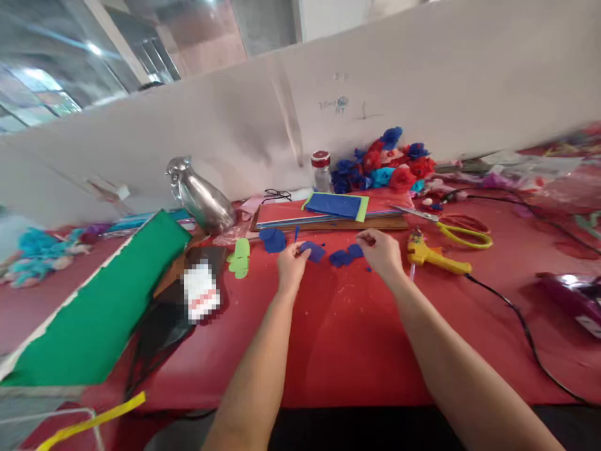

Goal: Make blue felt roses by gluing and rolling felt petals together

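Both my arms reach forward over a red table (pixel 347 338). My left hand (pixel 291 266) pinches the edge of a small dark blue cut piece (pixel 313 252) lying on the table. My right hand (pixel 381 254) rests with curled fingers just right of two more blue pieces (pixel 346 255); whether it grips anything I cannot tell. Another blue piece (pixel 273 240) and a thin blue strip (pixel 296 233) lie just beyond my left hand.
A yellow glue gun (pixel 434 255) with a black cord and yellow scissors (pixel 462 233) lie to the right. Stacked coloured sheets (pixel 335 207), a jar (pixel 322 170) and paper flowers (pixel 385 164) stand behind. A green sheet (pixel 98 307), silver vessel (pixel 201 197) and green cutout (pixel 240 258) are on the left.
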Motion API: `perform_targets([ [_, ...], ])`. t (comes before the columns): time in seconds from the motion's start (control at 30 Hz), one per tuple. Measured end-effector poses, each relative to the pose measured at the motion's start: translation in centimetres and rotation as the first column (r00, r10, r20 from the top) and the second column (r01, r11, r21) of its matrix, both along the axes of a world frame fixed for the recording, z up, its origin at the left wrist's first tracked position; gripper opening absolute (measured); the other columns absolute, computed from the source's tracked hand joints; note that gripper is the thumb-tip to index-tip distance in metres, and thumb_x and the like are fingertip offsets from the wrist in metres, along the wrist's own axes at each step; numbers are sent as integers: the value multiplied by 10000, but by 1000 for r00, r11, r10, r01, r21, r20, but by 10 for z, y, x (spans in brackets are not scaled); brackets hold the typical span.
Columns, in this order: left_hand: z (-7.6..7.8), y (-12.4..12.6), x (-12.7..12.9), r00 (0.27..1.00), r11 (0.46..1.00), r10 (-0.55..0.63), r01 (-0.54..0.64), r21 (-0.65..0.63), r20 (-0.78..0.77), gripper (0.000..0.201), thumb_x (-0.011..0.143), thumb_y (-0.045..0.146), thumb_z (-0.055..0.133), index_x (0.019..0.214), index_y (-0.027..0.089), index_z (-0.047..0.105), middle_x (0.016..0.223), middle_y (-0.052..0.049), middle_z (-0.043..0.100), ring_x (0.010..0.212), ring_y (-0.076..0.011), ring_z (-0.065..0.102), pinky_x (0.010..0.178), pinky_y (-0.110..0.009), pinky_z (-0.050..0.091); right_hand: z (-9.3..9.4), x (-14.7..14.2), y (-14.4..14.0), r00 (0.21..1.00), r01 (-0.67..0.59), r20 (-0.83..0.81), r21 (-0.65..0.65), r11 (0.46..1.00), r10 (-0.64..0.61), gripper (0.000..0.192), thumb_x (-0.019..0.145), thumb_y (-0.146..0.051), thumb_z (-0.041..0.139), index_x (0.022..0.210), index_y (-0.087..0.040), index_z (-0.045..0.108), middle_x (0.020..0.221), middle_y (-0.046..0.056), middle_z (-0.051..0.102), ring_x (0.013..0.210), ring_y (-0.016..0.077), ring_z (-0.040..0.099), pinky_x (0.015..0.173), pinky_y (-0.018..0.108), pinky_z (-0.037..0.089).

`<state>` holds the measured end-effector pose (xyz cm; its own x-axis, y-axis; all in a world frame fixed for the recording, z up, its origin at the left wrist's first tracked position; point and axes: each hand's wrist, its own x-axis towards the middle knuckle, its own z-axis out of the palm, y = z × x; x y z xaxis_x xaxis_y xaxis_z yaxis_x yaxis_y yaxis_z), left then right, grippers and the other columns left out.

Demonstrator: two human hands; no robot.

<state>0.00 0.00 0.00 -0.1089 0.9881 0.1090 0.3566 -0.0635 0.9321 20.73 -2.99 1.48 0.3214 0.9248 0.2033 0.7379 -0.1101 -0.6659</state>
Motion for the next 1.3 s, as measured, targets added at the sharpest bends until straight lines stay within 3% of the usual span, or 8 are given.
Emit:
perform_targets([
  [0.17,2,1,-6,962,998,64,-69,-9,-266,256,731,145,671,985,141,697,862,-69,704,830,-193,640,826,-312,471,-14,-11,1,959,-174,214,-80,982,187,157,757,-268,635,873,-211,723,892,55,733,853,207,634,826,323,417],
  [0.33,12,-6,-7,914,968,233,-183,174,-333,456,724,123,675,1174,175,625,1043,-98,648,977,-214,620,897,-337,463,-19,-16,3,955,-182,229,-57,982,190,84,750,-191,606,741,-201,690,829,59,707,838,203,607,847,340,389],
  [0.43,11,-7,-4,954,982,112,-64,178,-277,277,773,139,620,1039,168,689,964,-84,680,923,-197,635,872,-323,481,-16,-17,2,984,-149,103,14,989,146,78,746,-179,584,704,-206,644,787,37,699,786,189,600,787,316,403],
  [0.6,4,-12,10,991,993,-117,115,-35,-64,211,774,207,637,962,163,721,953,-84,738,879,-195,661,840,-313,489,-10,-17,-1,972,-97,-210,55,994,107,54,763,-211,538,751,-223,589,723,7,674,683,168,601,651,279,418],
  [0.73,9,-20,19,989,988,-125,131,-81,75,206,742,239,667,924,168,731,981,-82,739,890,-191,654,861,-311,468,-11,-18,2,901,-99,-413,100,990,132,49,744,-256,548,772,-220,567,714,3,656,659,160,602,653,288,449],
  [0.93,19,-29,27,906,964,-166,233,-130,388,208,641,319,747,762,156,704,725,-13,680,706,-128,594,730,-256,447,-15,-28,3,720,-337,-586,176,925,373,224,669,-240,611,890,-207,607,780,10,661,702,147,619,684,285,491],
  [1.17,26,-28,23,865,945,-176,282,-166,469,244,553,325,789,616,156,623,588,30,578,612,-97,514,658,-234,400,-6,-28,-3,671,-397,-639,118,910,376,397,653,-283,684,1035,-187,639,938,56,693,706,140,616,666,284,499],
  [1.3,27,-30,23,865,935,-205,312,-170,457,222,575,306,779,690,160,657,645,21,603,631,-94,507,667,-232,394,-3,-28,-3,596,-403,-723,106,909,349,279,658,-344,673,873,-167,659,775,34,697,638,134,602,625,278,487],
])
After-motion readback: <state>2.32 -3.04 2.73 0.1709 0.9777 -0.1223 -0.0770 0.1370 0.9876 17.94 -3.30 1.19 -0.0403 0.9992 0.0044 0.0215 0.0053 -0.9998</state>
